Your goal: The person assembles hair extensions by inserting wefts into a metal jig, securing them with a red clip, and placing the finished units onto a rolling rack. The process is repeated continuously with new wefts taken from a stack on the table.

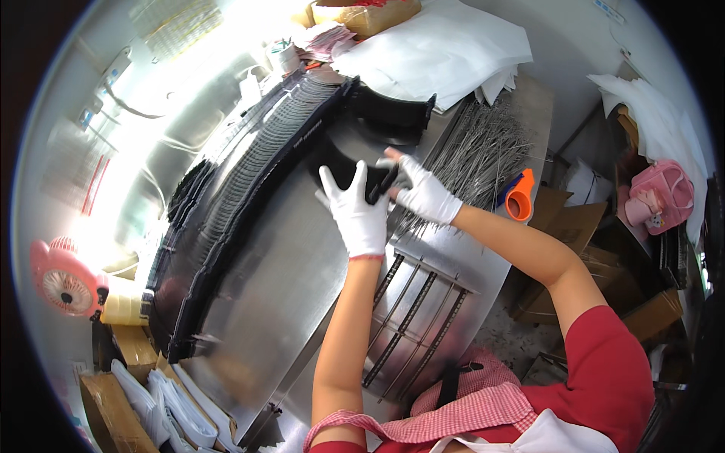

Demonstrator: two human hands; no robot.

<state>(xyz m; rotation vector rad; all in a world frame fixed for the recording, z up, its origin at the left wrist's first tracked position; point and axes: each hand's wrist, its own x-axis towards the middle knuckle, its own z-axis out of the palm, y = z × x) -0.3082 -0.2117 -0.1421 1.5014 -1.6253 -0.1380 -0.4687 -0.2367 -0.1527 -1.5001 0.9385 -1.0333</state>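
Note:
Both my hands wear white gloves and meet over the metal table (279, 302). Between them is a dark curved plastic piece (338, 162) with a thick ribbed end. My left hand (355, 211) lies against this piece, its fingers spread; its thumb is hidden. From the right, my right hand (424, 190) closes bare fingertips around the ribbed end of the piece. A similar black curved piece (393, 113) rests just beyond. To the left, a long row of nested black curved pieces (260, 174) runs along the table.
Thin metal wires (483, 140) lie heaped to the right, beside an orange tape dispenser (519, 198). Nearer me is a metal rack with black ribbed bars (414, 321). White sheets (445, 45) cover the far end. A pink fan (69, 279) and a paper-filled carton (113, 408) stand left.

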